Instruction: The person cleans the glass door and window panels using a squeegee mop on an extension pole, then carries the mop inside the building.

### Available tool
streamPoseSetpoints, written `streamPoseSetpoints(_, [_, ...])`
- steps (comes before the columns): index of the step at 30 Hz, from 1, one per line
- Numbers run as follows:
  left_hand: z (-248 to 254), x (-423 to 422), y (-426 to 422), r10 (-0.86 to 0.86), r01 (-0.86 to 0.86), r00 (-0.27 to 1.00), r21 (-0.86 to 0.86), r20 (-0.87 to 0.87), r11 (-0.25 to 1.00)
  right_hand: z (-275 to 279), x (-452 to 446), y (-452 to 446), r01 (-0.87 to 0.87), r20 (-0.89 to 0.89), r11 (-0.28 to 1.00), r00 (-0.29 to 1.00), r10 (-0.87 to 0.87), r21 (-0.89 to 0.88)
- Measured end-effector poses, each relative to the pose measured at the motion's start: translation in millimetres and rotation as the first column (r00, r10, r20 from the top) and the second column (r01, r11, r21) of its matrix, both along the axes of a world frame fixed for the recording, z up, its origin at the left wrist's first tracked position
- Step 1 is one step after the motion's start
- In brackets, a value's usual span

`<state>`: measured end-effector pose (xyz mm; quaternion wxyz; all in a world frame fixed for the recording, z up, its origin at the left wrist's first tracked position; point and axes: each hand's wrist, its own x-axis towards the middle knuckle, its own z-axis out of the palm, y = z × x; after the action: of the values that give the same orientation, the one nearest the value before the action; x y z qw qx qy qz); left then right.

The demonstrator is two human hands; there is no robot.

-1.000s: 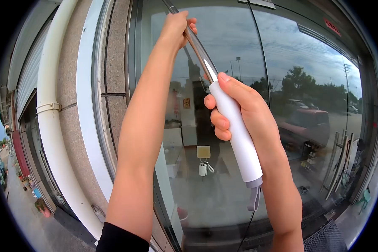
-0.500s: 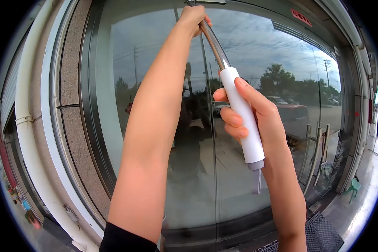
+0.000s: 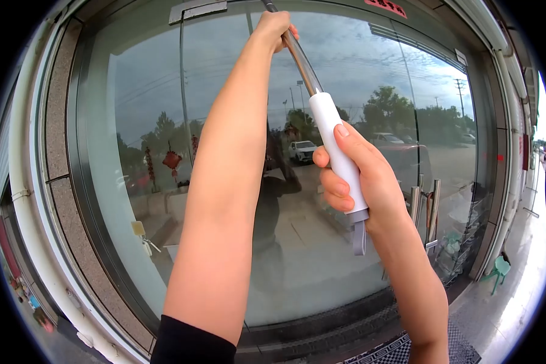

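Note:
A long metal pole (image 3: pixel 301 60) with a white grip (image 3: pixel 335 145) slants up and to the left in front of a glass door front. My left hand (image 3: pixel 277 30) is closed around its metal shaft near the top edge of the view. Lower down, my right hand (image 3: pixel 364 167) wraps the white grip, thumb laid along its near side. A grey end cap with a hanging loop (image 3: pixel 359 238) sticks out below that hand. The pole's far end runs out of view at the top, so what it carries is hidden.
Glass panes (image 3: pixel 321 255) reflect sky, trees and parked cars. Metal door handles (image 3: pixel 434 209) stand at right. A white pipe (image 3: pixel 27 212) runs down the left wall. A patterned mat (image 3: pixel 394 352) lies below, and a green stool (image 3: pixel 498 270) stands outside at right.
The door front has shifted left in view, and the red sign has moved left and up. Both hands keep their hold on the pole, which sits slightly further left and higher.

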<state>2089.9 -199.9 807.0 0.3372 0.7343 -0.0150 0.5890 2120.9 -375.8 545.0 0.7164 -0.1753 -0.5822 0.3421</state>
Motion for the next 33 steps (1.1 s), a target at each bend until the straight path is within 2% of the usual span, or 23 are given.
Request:
streamPoseSetpoints(3, [7, 55, -2, 0.028, -0.028, 1.0, 0.022, 0.0, 0.999, -2, 56, -7, 0.025, -0.013, 0.999, 1.0, -0.024, 0.033])
streamPoseSetpoints(5, [33, 98, 25, -0.022, 0.02, 0.998, 0.034, 0.055, 0.999, -4, 82, -4, 0.022, -0.029, 0.998, 0.999, -0.02, 0.055])
streamPoseSetpoints(7, [28, 131, 47, -0.067, 0.065, 0.996, 0.036, 0.05, 0.997, -14, 95, -2, 0.023, -0.066, 0.999, 0.998, -0.02, 0.041])
streamPoseSetpoints(9, [23, 151, 28, -0.117, 0.115, 0.993, 0.085, 0.018, 0.99, -13, 113, 0, 0.018, -0.086, 0.998, 0.996, -0.013, 0.065])
streamPoseSetpoints(12, [9, 178, 7, -0.147, 0.154, 0.983, 0.053, -0.113, 0.987, -36, 139, -7, -0.025, -0.156, 0.998, 0.987, 0.035, 0.065])
streamPoseSetpoints(15, [2, 225, 5, -0.2, 0.199, 0.979, -0.026, -0.039, 0.98, -67, 163, -26, -0.021, -0.207, 0.998, 0.978, 0.033, 0.062])
streamPoseSetpoints(16, [-1, 240, 4, -0.231, 0.228, 0.97, -0.04, -0.08, 0.973, -79, 172, -31, -0.001, -0.237, 0.999, 0.971, 0.013, 0.051])
streamPoseSetpoints(18, [-22, 260, -5, -0.295, 0.286, 0.943, -0.078, -0.155, 0.955, -99, 187, -42, 0.039, -0.277, 0.999, 0.96, -0.029, 0.029])
streamPoseSetpoints(22, [-91, 280, -44, -0.363, 0.369, 0.929, 0.107, -0.075, 0.923, -133, 213, -61, 0.105, -0.263, 0.994, 0.96, -0.095, 0.022])
streamPoseSetpoints(24, [-108, 294, -58, -0.389, 0.39, 0.921, 0.051, -0.036, 0.919, -143, 225, -69, 0.15, -0.248, 0.989, 0.958, -0.144, 0.007])
streamPoseSetpoints(26, [-118, 310, -72, -0.407, 0.406, 0.913, 0.038, 0.003, 0.913, -150, 243, -83, 0.179, -0.232, 0.984, 0.957, -0.176, -0.006])
streamPoseSetpoints(28, [-119, 331, -88, -0.462, 0.463, 0.886, 0.023, -0.039, 0.886, -154, 265, -101, 0.194, -0.212, 0.981, 0.958, -0.192, -0.014])
streamPoseSetpoints(31, [-122, 380, -109, -0.539, 0.541, 0.84, 0.033, -0.067, 0.84, -162, 300, -117, 0.328, -0.187, 0.945, 0.928, -0.322, 0.003])
streamPoseSetpoints(33, [-132, 404, -131, -0.509, 0.512, 0.857, 0.017, -0.084, 0.859, -173, 320, -131, 0.286, -0.216, 0.958, 0.936, -0.277, 0.01])
